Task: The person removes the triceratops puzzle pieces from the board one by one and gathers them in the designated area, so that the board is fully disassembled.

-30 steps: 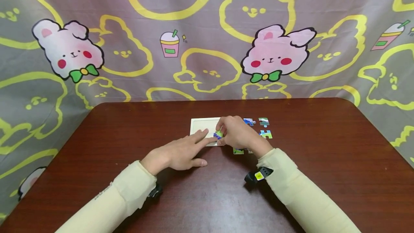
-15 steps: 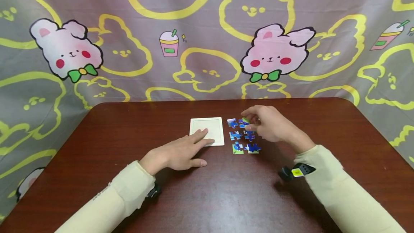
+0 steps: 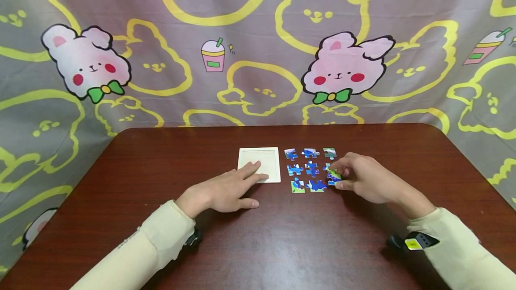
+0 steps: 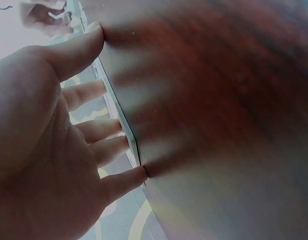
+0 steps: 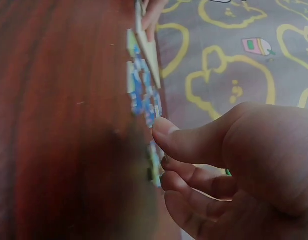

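A square white puzzle tray (image 3: 250,158) with a raised border lies on the table. My left hand (image 3: 225,189) rests fingers-spread on its near part, covering some of it; the left wrist view shows the fingertips (image 4: 111,126) at the thin tray edge. To the right of the tray, several jigsaw pieces (image 3: 311,168) in blue, purple and green lie in loose rows. My right hand (image 3: 372,178) pinches a green and purple puzzle piece (image 3: 334,175) between thumb and fingers, at the right end of the rows. It partly covers another piece lying behind it.
The dark red-brown tabletop (image 3: 258,245) runs back to a patterned curtain (image 3: 258,48) with cartoon bears. Each sleeve carries a dark wrist camera (image 3: 415,241).
My right hand has moved from over the tray to the right end of the piece rows, carrying the green and purple puzzle piece. My left hand has stayed on the tray.
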